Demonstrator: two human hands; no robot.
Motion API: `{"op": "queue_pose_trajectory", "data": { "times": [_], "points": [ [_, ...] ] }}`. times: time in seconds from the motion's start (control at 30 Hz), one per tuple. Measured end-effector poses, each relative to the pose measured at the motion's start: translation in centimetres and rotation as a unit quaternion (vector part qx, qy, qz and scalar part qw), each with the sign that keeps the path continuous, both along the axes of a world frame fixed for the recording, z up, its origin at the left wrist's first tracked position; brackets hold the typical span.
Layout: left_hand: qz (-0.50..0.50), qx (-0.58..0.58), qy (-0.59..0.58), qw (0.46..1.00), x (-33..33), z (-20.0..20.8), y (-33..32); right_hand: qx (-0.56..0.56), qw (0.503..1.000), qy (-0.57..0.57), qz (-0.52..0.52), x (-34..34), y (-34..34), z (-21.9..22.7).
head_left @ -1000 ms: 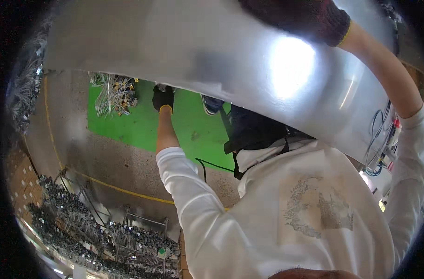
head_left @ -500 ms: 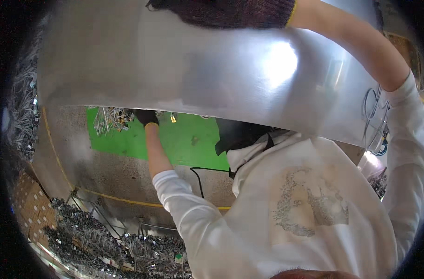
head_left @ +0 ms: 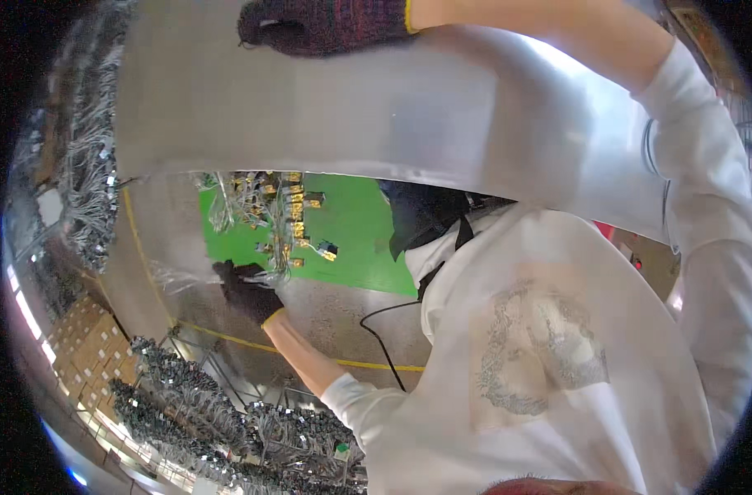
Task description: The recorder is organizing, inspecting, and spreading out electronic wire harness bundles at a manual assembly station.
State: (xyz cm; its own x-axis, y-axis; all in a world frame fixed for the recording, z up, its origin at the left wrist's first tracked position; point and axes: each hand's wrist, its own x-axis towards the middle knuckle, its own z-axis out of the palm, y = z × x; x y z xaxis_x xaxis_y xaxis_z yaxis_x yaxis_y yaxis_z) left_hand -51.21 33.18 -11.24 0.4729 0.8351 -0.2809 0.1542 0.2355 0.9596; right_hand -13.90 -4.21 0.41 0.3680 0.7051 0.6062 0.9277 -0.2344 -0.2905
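Note:
My left hand (head_left: 248, 290), in a dark knitted glove with a yellow cuff, is closed around a bundle of pale wires (head_left: 182, 276). The wires stick out on both sides of it, smeared by motion. It is beside the lower edge of a green panel (head_left: 355, 247). Yellow connectors (head_left: 298, 210) and more grey wires are clustered on that panel, partly hidden by a large grey metal sheet (head_left: 310, 115). At the top, my right hand (head_left: 326, 26), gloved alike, lies stretched along the metal sheet with nothing visible in it.
Thick bunches of wire (head_left: 91, 173) hang at the far left. More dark and grey bunches (head_left: 227, 421) fill racks at the lower left, near a stack of brown boxes (head_left: 87, 338). A black cable (head_left: 376, 334) and a yellow floor line (head_left: 227, 336) cross the grey floor.
My left hand has come down from the metal sheet's edge, bringing wires off the green panel. My right hand has shifted left along the sheet. More connectors now show.

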Motion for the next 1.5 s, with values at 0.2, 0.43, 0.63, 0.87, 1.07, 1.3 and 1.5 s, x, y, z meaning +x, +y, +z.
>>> {"op": "queue_pose_trajectory", "data": {
  "times": [0.2, 0.43, 0.63, 0.87, 1.07, 1.3, 1.5],
  "points": [
    [0.037, 0.191, -0.027, 0.98, -1.9, 15.1, -3.6, -0.078, 0.997, 0.015, -0.026, -2.3, 0.2, 0.4],
    [-0.17, 0.338, -0.179, 0.908, -0.2, 34.8, -1.4, -0.014, 0.951, 0.187, 0.246, -11.3, 3.1, 5.5],
    [-0.042, 0.99, 0.004, 0.136, 8.6, 44.0, -9.1, 0.164, 0.954, -0.024, 0.249, -15.1, 5.5, 15.2],
    [-0.208, 0.955, -0.166, 0.133, 15.7, 47.0, -16.6, 0.094, 0.959, 0.051, 0.263, -13.2, -1.6, 17.6],
    [-0.572, 0.175, -0.214, 0.772, 24.1, 42.7, -24.2, 0.128, 0.98, -0.02, 0.148, -9.0, -7.6, 15.5],
    [-0.627, -0.036, -0.174, 0.759, 27.1, 43.0, -32.8, -0.011, 1.0, -0.021, 0.005, -7.0, -12.4, 15.9],
    [-0.659, 0.137, -0.136, 0.727, 25.5, 43.5, -32.8, -0.023, 0.961, -0.26, -0.088, -4.6, -15.6, 16.8]
  ]
}}
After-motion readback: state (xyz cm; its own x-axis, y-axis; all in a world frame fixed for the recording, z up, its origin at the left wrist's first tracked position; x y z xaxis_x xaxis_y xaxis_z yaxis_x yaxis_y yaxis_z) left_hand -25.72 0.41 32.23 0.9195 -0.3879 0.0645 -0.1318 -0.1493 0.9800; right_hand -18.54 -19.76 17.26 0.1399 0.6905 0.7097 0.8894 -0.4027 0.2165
